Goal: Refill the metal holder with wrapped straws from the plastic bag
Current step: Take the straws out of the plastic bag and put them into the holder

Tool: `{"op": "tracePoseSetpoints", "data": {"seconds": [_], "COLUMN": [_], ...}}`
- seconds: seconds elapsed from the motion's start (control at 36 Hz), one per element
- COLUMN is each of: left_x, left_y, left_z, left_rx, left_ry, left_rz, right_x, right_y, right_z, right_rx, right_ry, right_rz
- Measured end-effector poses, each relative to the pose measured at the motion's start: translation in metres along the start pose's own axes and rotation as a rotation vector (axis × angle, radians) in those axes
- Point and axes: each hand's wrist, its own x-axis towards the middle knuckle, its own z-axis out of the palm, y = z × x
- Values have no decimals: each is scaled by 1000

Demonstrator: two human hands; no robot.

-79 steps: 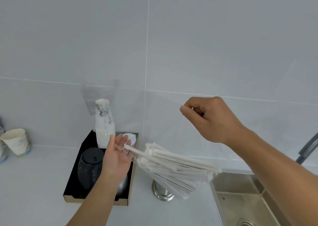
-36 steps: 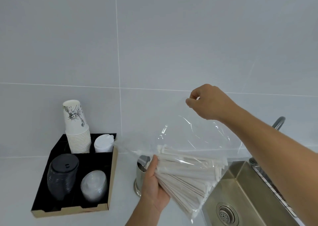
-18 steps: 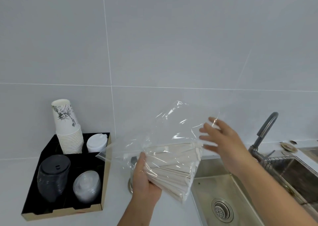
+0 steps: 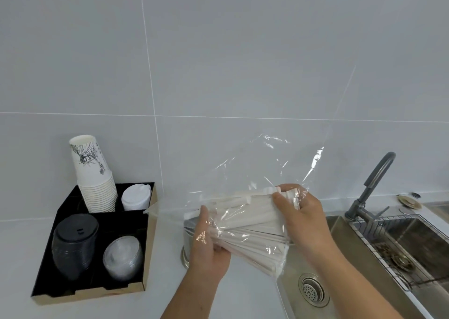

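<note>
White counter (image 4: 243,301): both hands, left hand (image 4: 209,253) and right hand (image 4: 301,212), grasp the plastic bag (image 4: 255,173) of wrapped straws (image 4: 250,224) (metal holder (image 4: 186,241) behind)

Left hand (image 4: 209,250) gripping; right hand (image 4: 301,212) pinching.

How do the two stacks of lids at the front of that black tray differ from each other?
The black lid stack is dark and opaque; the clear lid stack is see-through with a whitish look. The black stack stands taller and wider, while the clear one is shorter and narrower. The black stack fills the front-left compartment of the tray; the clear one sits in the front-right. Both are domed lids nested in a rounded pile.
</note>
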Motion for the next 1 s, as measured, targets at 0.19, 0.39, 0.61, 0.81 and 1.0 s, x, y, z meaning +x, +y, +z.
{"op": "tracePoseSetpoints", "data": {"seconds": [0.19,0.39,0.61,0.81,1.0], "left_x": [17,38,59,67,52], "left_y": [27,62,78,56,7], "left_z": [-14,-22,-34,-44,-40], "left_rx": [152,97,168,118,-52], "left_ry": [94,324,473,514,339], "left_rz": [-15,-7,-113,-108,-93], "right_x": [5,7,8,9,8], "right_y": [6,14,9,7,11], "right_z": [-10,-22,-34,-46,-50], "right_rx": [-12,91,36,28,9], "right_ry": [18,47,59,72,76], "right_rz": [-6,25,-16,-31,-18]}}
